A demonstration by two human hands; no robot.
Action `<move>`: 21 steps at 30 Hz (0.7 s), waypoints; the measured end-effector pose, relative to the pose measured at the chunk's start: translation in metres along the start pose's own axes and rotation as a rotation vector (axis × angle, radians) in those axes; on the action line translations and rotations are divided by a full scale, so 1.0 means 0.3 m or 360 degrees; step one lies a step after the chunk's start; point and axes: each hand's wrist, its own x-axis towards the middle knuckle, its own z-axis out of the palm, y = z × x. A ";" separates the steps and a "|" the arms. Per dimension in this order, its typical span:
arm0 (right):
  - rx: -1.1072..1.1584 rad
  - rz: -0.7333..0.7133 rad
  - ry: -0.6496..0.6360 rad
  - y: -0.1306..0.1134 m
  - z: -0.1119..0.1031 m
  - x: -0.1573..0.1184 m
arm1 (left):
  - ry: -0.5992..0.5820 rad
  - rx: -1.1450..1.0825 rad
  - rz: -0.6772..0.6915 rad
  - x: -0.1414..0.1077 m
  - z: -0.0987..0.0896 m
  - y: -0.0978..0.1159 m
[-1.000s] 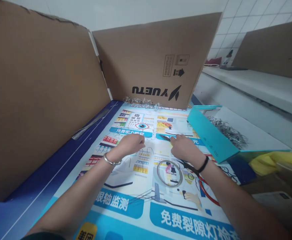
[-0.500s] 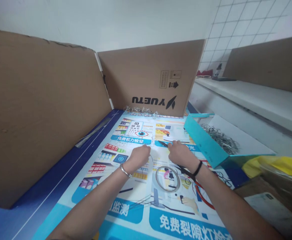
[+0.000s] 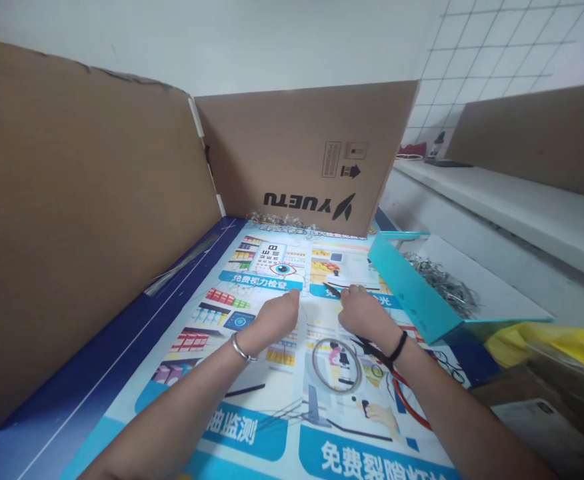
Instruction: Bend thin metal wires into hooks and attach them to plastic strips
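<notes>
We grip a dark pointed tool [image 3: 332,291] in our right hand [image 3: 365,313], tip out, likely for control; left hand [image 3: 276,320] fingers together, contents unclear. Wire coil [image 3: 314,369] lies nearer us. Teal box [image 3: 408,288] edge limits rightward room; forward room reaches cardboard [image 3: 282,150].

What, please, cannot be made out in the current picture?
All in the head view:
Whether the left hand pinches anything: too small and blurred.
Most of the dark-tipped tool: hidden by the right hand.
The floor of the turquoise box: covered by tangled wire.
The lowest large lettering: cut off by the bottom edge.
</notes>
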 end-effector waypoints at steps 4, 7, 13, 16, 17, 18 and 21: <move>-0.0006 0.0059 -0.0021 0.002 0.004 -0.001 | 0.0059 -0.0306 -0.0006 0.012 -0.030 -0.030; -0.0001 0.0091 -0.0034 0.007 0.008 -0.003 | 0.0088 -0.0543 0.0022 0.014 -0.034 -0.050; 0.0001 0.0093 -0.0020 0.016 0.003 -0.009 | 0.0183 -0.0827 -0.0012 0.018 -0.023 -0.069; 0.0000 0.0091 0.0014 0.023 -0.001 -0.010 | 0.0216 -0.0923 -0.0017 0.024 -0.023 -0.073; 0.0000 0.0081 0.0032 0.025 -0.001 -0.010 | 0.0224 -0.0951 -0.0015 0.025 -0.024 -0.075; 0.0002 0.0068 0.0050 0.028 0.000 -0.010 | 0.0230 -0.0976 -0.0014 0.026 -0.025 -0.077; 0.0006 0.0046 0.0118 0.033 0.002 -0.008 | 0.0232 -0.1039 -0.0016 0.026 -0.030 -0.087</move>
